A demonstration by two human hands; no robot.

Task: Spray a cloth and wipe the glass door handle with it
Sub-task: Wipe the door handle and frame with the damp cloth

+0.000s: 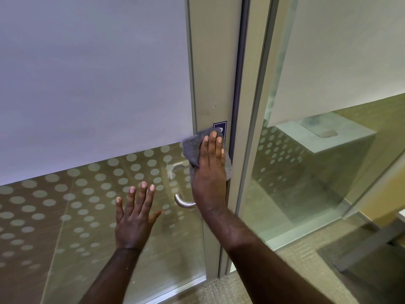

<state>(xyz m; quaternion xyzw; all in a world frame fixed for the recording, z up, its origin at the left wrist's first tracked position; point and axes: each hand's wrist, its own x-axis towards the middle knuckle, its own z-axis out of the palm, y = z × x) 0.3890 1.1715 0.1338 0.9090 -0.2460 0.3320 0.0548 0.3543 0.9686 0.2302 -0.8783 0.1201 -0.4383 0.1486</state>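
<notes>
Two bare forearms enter from the bottom of the frame. The left hand (133,218) lies at lower centre, palm flat toward the door glass (65,216), fingers straight and spread apart, holding nothing. Whether it touches the glass cannot be told. The right hand (210,172) is at centre, just right of it, pressed flat with fingers extended and close together on a grey cloth (191,150). The cloth is pinned against the metal door frame (210,62), its edges showing above, left and right of the hand. The fingertips reach the lower edge of a small purple sticker (220,125) on the frame, which the cloth partly covers. The handle (183,202), a curved metal lever, projects left from the frame just below the cloth, between the two hands; the right hand hides its base. The glass carries frosted film in the upper left and a dot pattern below.
</notes>
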